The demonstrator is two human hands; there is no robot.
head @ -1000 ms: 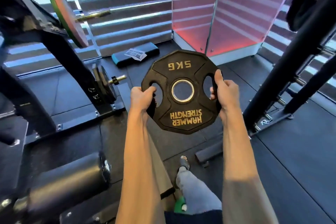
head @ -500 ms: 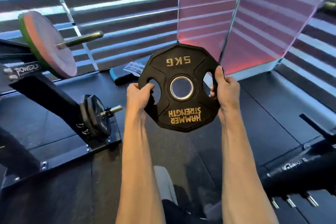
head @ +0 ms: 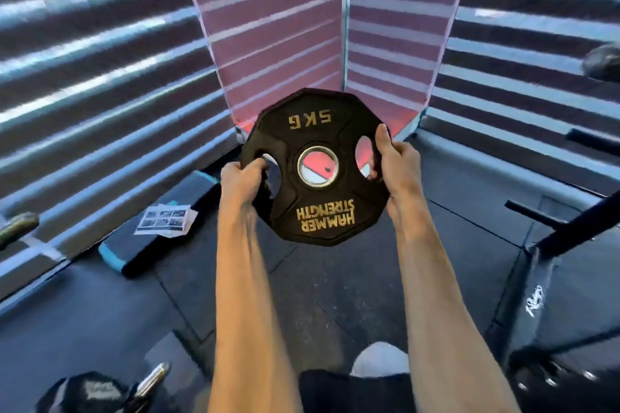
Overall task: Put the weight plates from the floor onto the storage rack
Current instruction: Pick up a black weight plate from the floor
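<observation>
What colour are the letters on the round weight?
Gold, on a black weight plate. The head view shows the letters upside down.

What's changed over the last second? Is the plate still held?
The person has turned with the 5 kg plate: the machine bearing the green plate has slid out of view at left, and the blue-edged mat now sits lower left. Nothing was let go: left hand and right hand grip the plate's cutouts as before.
</observation>
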